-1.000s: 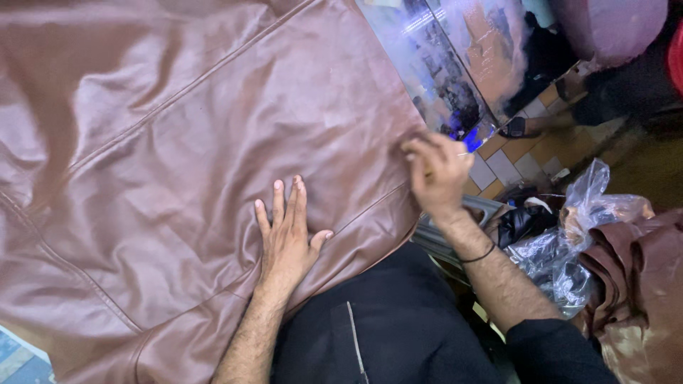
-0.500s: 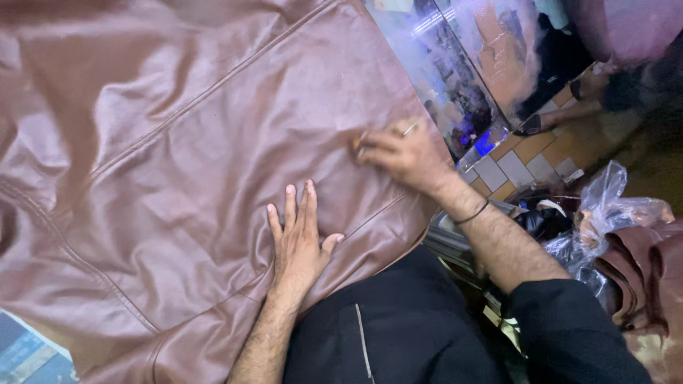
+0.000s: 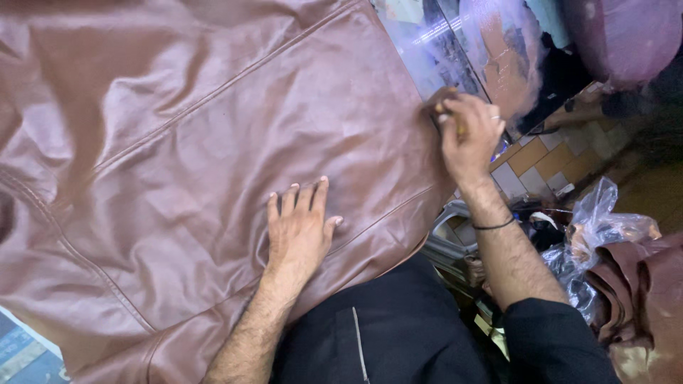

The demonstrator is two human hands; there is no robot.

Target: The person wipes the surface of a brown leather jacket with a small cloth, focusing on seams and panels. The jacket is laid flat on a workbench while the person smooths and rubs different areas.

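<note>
A large brown leather garment with stitched seams lies spread over the work surface and fills most of the view. My left hand rests flat on it, palm down, fingers together. My right hand is at the garment's right edge, fingers curled around a small dark pad or piece pressed against the leather; a thin yellowish stick shows between the fingers. A ring and a black wristband are on that hand and arm.
A glossy printed tabletop shows beyond the leather's right edge. Crumpled clear plastic bags and more brown leather lie at the right, above a tiled floor. Another person's foot shows at the far right.
My right hand has slid from on top of the leather out to its right edge. My left hand stays pressed flat in about the same spot.
</note>
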